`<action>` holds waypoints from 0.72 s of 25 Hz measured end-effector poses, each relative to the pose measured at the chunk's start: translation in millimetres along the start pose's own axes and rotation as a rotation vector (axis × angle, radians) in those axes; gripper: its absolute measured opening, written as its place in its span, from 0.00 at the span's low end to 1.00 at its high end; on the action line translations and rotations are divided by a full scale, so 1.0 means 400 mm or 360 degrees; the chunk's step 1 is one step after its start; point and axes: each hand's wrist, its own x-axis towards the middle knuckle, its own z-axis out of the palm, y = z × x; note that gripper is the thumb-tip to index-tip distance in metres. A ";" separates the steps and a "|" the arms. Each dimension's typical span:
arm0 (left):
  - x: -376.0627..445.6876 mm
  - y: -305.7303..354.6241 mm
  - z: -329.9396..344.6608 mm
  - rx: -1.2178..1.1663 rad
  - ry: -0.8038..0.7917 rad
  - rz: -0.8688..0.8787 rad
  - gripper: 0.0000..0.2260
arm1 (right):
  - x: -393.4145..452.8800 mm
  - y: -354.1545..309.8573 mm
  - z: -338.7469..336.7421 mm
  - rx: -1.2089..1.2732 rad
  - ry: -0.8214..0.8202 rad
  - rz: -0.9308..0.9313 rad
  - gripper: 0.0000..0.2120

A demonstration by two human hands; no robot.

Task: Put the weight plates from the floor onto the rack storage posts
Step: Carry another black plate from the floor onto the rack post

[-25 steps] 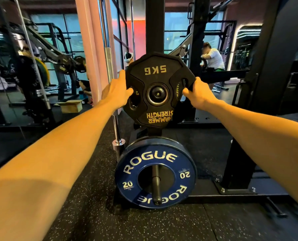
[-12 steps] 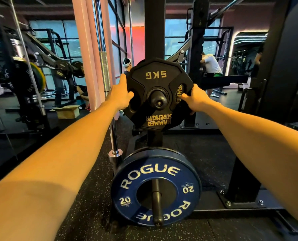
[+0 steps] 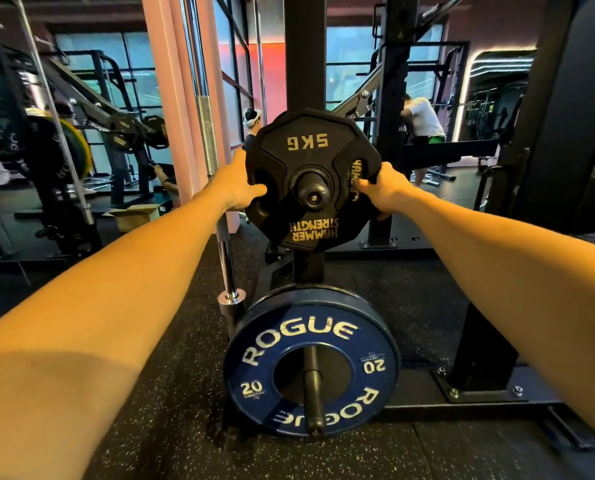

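A black 5 kg Hammer Strength plate [image 3: 308,143] hangs upside down on the upper storage post [image 3: 313,195] of the black rack upright [image 3: 304,46]; the post end pokes through its centre hole. My left hand [image 3: 235,183] grips the plate's left edge, thumb in a grip slot. My right hand [image 3: 384,188] grips the right edge, fingers curled into the right slot. Below, a blue 20 kg Rogue plate [image 3: 311,362] sits on the lower post [image 3: 313,389].
An upright barbell [image 3: 216,188] stands in a holder just left of the rack. The rack's base frame [image 3: 479,396] runs along the rubber floor at right. A cardboard box [image 3: 135,216] lies back left. A person in a white shirt [image 3: 422,121] stands beyond.
The 5 kg plate has slid further back along the upper post, so the post end now sticks out of its hole. Both hands kept their hold on its edges.
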 end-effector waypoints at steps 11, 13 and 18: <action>-0.207 0.021 -0.040 0.0210 -0.0509 -0.0513 0.33 | -0.140 0.018 -0.044 -0.0484 -0.0915 0.0224 0.15; -0.263 0.040 -0.051 0.0267 -0.0767 -0.0614 0.30 | -0.195 0.015 -0.055 -0.0520 -0.1000 0.0227 0.16; -0.462 0.163 -0.097 0.0218 -0.1325 -0.0815 0.21 | -0.454 0.032 -0.110 -0.0480 -0.1328 0.0425 0.22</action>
